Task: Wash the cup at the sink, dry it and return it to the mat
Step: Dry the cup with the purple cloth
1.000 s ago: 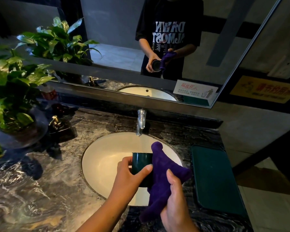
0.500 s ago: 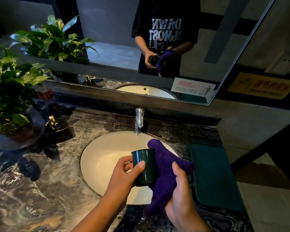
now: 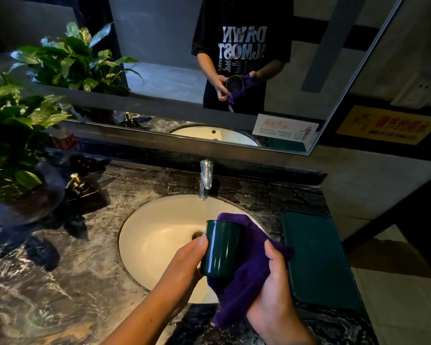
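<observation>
Holding: the left hand (image 3: 184, 267) gripped the dark green cup (image 3: 220, 247), thumb along its side.
Cup: upright, held over the white sink (image 3: 159, 235), in front of the tap (image 3: 205, 178).
Right hand (image 3: 274, 295): closed on the purple cloth (image 3: 249, 270), pressed against the cup.
Mat (image 3: 319, 257): on the desk (image 3: 60, 282), right of the sink.

Cup (image 3: 222, 247) far side hidden behind cloth (image 3: 249, 277)
</observation>
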The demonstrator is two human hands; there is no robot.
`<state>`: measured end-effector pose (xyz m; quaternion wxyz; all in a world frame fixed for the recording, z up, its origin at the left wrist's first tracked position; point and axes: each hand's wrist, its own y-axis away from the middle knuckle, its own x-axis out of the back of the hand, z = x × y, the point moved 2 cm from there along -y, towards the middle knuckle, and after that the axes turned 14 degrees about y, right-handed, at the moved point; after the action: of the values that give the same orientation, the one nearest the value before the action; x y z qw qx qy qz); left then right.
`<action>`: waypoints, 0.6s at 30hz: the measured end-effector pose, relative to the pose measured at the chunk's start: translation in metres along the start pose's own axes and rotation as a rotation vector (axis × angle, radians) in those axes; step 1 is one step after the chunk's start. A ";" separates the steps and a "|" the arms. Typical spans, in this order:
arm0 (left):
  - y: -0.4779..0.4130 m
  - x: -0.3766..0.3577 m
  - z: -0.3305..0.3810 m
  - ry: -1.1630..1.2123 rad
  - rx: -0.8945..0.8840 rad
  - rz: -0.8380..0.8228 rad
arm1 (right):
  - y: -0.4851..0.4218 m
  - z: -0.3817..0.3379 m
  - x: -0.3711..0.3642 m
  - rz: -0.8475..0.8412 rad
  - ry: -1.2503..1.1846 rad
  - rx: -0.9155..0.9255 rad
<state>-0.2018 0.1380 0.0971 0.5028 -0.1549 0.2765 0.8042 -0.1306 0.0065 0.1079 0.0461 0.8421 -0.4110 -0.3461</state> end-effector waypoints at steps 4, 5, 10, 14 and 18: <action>-0.002 0.003 0.003 -0.161 -0.100 0.017 | 0.000 0.001 0.000 0.003 -0.017 -0.004; -0.002 0.004 0.003 -0.172 -0.141 0.060 | -0.001 0.001 0.000 0.013 -0.025 0.006; 0.000 0.007 0.004 -0.317 -0.333 0.271 | -0.003 -0.002 -0.001 0.054 -0.051 0.042; 0.003 0.004 0.003 -0.430 -0.370 0.311 | -0.003 -0.002 -0.003 0.085 -0.013 0.040; 0.002 0.004 0.001 -0.465 -0.331 0.327 | -0.002 -0.001 -0.008 0.118 0.020 0.040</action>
<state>-0.2058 0.1406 0.0964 0.3848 -0.0001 0.0409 0.9221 -0.1320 0.0130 0.1128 0.0539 0.8207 -0.4661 -0.3260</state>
